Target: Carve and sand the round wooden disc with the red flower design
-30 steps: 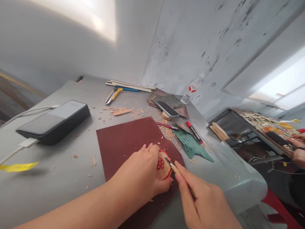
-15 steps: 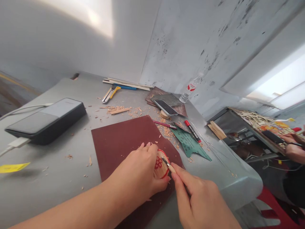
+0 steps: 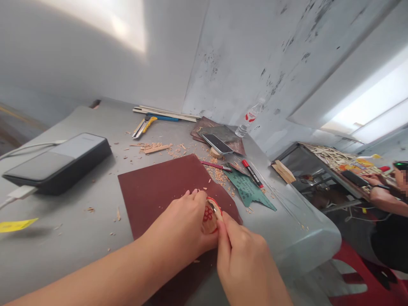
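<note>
My left hand grips a round wooden disc from its left side, thumb along the near edge. The disc has a red rim line and a red flower drawn on it. In my right hand is a slim carving knife, its metal tip lying over the upper right of the disc. My fingers cover part of the handle. Beneath both hands lies a dark red sheet, with a few wood chips on it.
A power bank with a cable stands left. Farther back are a utility knife, wood shavings, a phone and a water bottle. A red marker and green sandpaper lie right. Another person's arm shows far right.
My right hand has come in closer to the disc, with the knife farther over its upper right edge. My left hand keeps its hold. The whole view has shifted slightly.
</note>
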Tool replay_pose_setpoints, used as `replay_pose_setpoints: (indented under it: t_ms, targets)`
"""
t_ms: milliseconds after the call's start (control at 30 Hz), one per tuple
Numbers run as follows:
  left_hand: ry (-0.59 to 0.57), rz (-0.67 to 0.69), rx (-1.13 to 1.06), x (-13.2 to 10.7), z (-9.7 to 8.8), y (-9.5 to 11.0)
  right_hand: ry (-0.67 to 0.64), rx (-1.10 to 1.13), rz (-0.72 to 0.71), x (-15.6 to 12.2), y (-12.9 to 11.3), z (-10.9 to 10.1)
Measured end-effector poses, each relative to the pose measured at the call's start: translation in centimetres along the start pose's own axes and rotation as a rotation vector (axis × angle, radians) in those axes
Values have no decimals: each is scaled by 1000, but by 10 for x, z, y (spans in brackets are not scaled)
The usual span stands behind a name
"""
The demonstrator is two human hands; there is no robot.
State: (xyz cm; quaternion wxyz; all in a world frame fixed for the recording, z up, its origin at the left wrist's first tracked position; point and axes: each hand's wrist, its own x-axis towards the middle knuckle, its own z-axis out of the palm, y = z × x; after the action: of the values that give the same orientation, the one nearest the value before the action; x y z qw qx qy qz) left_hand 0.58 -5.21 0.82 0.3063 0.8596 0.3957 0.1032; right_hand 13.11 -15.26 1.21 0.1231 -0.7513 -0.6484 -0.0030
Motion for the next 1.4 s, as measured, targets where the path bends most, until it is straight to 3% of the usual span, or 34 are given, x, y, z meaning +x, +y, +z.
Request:
replay_pose_setpoints:
  t_ms: [133,433,600,800,933,1067,1267,1400]
  targets:
    - [4,-25,-8,-1,0,2,-7,11,7,3,-4,1]
    - [15,16,-19,-1,0,0,107,112,-114,-5,21,5]
    - [37,15,-34,0,4,-2,30,160,-80,-2,21,-5]
    - [0,36,-64,-6,-4,-7,34,329,25,9,34,-16]
    - [89,50,-185,-4,-11,-12,-44,617,144,19,40,-6]
    - [213,143,-273,8,-5,-23,-117,863,186,22,39,8]
    - [250,177,-240,18,0,-29,-165,1022,266,18,39,23]
    - [239,72,-216,19,-5,-29,-180,1096,274,15,40,28]
